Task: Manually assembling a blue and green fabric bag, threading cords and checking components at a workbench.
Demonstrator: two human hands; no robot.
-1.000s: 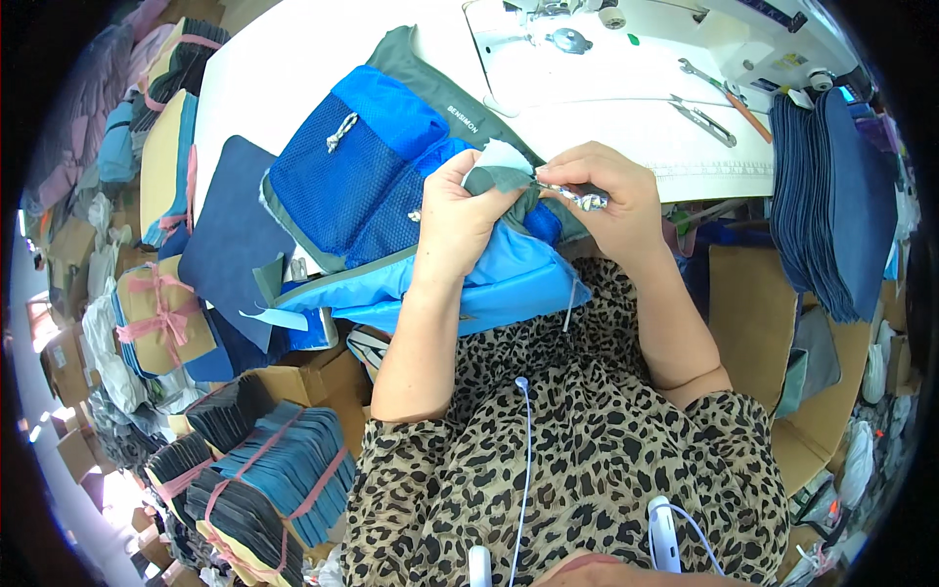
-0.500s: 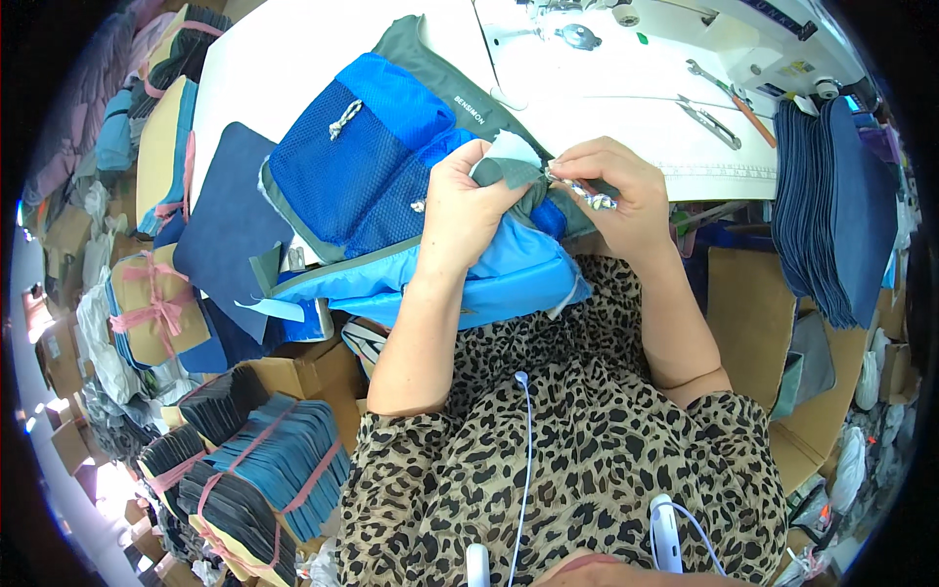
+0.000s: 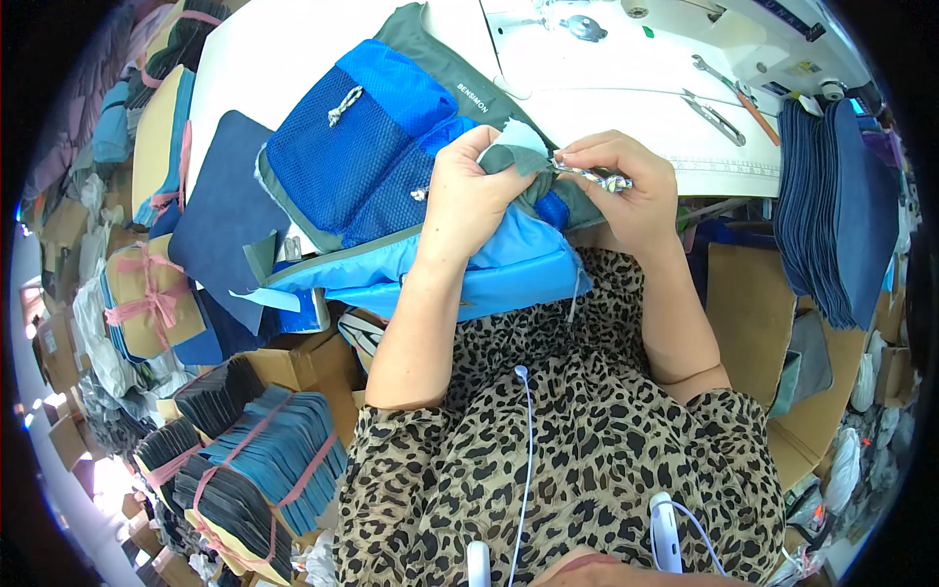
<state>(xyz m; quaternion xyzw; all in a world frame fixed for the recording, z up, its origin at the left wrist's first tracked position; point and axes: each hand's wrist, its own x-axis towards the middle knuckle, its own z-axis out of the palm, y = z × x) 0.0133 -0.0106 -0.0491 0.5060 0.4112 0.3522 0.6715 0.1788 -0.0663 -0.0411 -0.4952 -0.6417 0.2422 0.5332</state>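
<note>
A half-sewn bag [image 3: 337,157], blue mesh on one side with dark green edging and a light blue lining [image 3: 469,286], lies across the table's front edge and hangs toward my lap. My left hand [image 3: 465,201] is closed around a folded corner of the bag's green fabric [image 3: 516,149], with its pale underside turned out. Just right of that corner, my right hand [image 3: 634,186] pinches a braided white-and-dark cord [image 3: 610,182]. The cord's inner end meets the fabric between both hands; how it is fixed there is hidden. Another cord loop [image 3: 344,106] sits on the mesh.
A sewing machine [image 3: 782,59] stands at the far right of the white table [image 3: 587,117]. Near it lie thread snips [image 3: 714,119] and a wrench [image 3: 719,78]. Stacked navy panels [image 3: 831,215] hang at the right edge. Tied fabric bundles [image 3: 279,455] fill the left side, beside a cardboard box [image 3: 313,364].
My right hand has moved slightly right, and the braided cord now points more level. The bag and my left hand have shifted only a little.
</note>
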